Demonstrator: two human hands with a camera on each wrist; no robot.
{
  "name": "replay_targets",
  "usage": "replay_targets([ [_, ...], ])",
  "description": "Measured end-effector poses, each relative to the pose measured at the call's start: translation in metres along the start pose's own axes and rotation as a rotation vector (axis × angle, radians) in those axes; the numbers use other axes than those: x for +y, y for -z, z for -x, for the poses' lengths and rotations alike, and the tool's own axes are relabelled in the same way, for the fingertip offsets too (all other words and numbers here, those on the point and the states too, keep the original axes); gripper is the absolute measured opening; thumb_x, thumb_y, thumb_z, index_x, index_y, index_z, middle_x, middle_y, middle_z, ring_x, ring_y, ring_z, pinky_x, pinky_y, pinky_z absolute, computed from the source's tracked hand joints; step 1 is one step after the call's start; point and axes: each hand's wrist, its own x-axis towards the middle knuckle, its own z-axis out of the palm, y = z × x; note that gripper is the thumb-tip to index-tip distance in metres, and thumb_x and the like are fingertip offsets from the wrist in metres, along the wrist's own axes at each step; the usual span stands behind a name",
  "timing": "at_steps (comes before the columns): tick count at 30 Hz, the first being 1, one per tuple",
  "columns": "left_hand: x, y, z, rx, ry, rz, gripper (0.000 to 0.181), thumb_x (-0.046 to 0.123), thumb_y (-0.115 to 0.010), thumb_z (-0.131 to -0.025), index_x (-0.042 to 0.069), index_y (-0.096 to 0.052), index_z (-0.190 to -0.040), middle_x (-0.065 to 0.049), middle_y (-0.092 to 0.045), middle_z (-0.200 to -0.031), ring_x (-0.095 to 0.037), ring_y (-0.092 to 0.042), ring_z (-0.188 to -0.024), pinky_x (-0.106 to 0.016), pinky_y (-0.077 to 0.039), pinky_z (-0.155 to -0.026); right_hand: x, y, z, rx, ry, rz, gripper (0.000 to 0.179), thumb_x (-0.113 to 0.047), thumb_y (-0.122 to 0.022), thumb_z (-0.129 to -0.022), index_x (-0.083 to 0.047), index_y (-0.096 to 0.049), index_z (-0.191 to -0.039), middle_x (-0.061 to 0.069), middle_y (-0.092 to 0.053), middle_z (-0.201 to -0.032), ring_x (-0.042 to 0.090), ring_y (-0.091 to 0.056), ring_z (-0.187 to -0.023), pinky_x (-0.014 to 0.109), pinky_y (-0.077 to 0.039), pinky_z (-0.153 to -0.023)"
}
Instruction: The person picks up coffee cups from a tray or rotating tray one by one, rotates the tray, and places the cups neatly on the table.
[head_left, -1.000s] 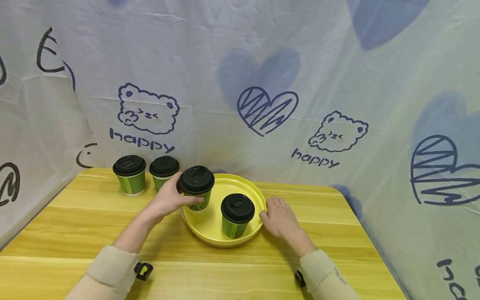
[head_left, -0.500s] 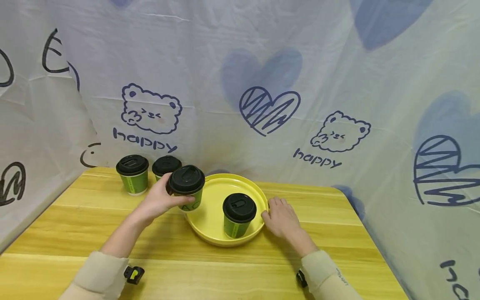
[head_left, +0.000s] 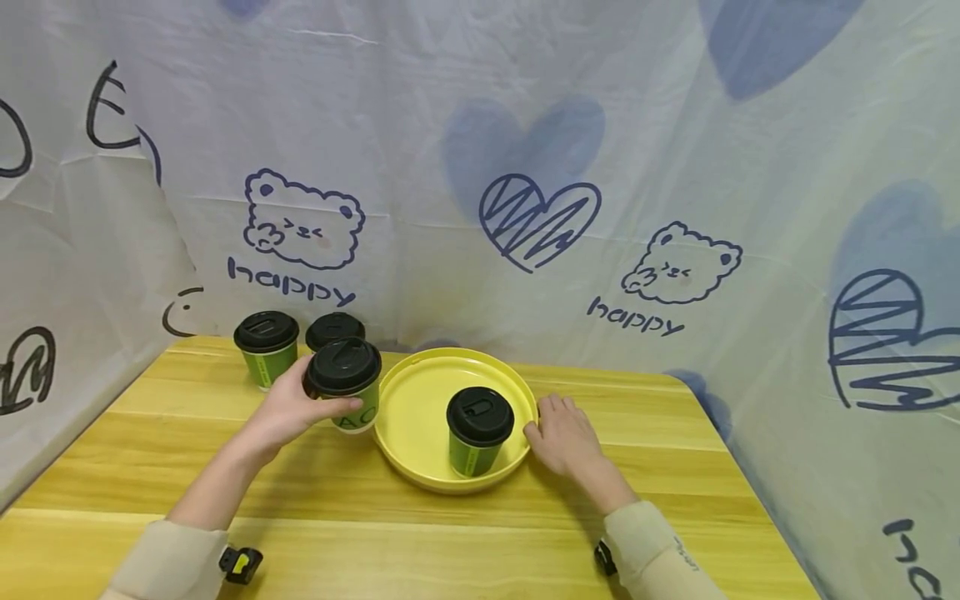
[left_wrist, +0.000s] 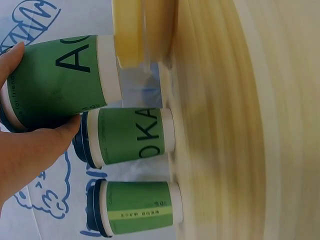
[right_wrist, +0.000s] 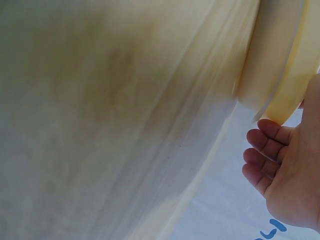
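A: What was the state of the left hand [head_left: 287, 410]?

B: Its fingers and thumb were closed round a lidded coffee cup [head_left: 354, 410], gripping the body below the lid.

A: Specify the appearance of that unit.

B: The body was green, with large dark lettering, "AO" being legible in the head view, and finer print nearer the top. A white band ran round the base. The black lid [head_left: 345, 365] was wider than the body and had a moulded tab on its upper face.

A: Where was it located?

B: It was raised clear of the counter [head_left: 375, 533], just beside the left edge of a round yellow tray [head_left: 416, 429]. In the head view it partly covered the rear cup [head_left: 335, 327]. The outer cup [head_left: 270, 367] stood upright farther left, marked with a pale yellow-green stripe bearing small characters. Both had green bodies and black lids.

A: And the right hand [head_left: 566, 437]?

B: Its fingers were curled at the tray's right side, pinching the rim; the right wrist view hid most of the thumb. A matching cup [head_left: 474, 457] stood upright on the tray, near its front right.

A: What was behind the counter?

B: A pale cloth [head_left: 427, 275], printed with hearts, bear faces and the word "happy".
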Motion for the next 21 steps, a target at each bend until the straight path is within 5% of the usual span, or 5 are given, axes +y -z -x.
replay_targets([
  [8, -0.009, 0.013, 0.007, 0.014, 0.037, -0.006, 0.092, 0.021, -0.086, -0.086, -0.007, -0.032, -0.154, -0.03, -0.047, -0.149, -0.045, -0.045, -0.138, -0.059, -0.036, -0.116, -0.002, 0.001, 0.001, -0.007, -0.009, -0.001, 0.031, -0.028, -0.051, -0.101, -0.001, -0.059, -0.114, 0.011, -0.056, -0.108, 0.029, -0.048, -0.096, 0.045, -0.045, -0.086],
  [21, -0.023, 0.044, 0.018, 0.045, 0.041, -0.1, 0.083, 0.024, -0.086, -0.087, -0.006, -0.039, -0.149, -0.026, -0.054, -0.143, -0.032, -0.053, -0.124, -0.042, -0.043, -0.102, -0.005, 0.004, 0.001, -0.012, -0.018, -0.006, 0.032, -0.028, -0.051, -0.1, -0.001, -0.06, -0.115, 0.011, -0.056, -0.108, 0.029, -0.048, -0.097, 0.046, -0.045, -0.086],
])
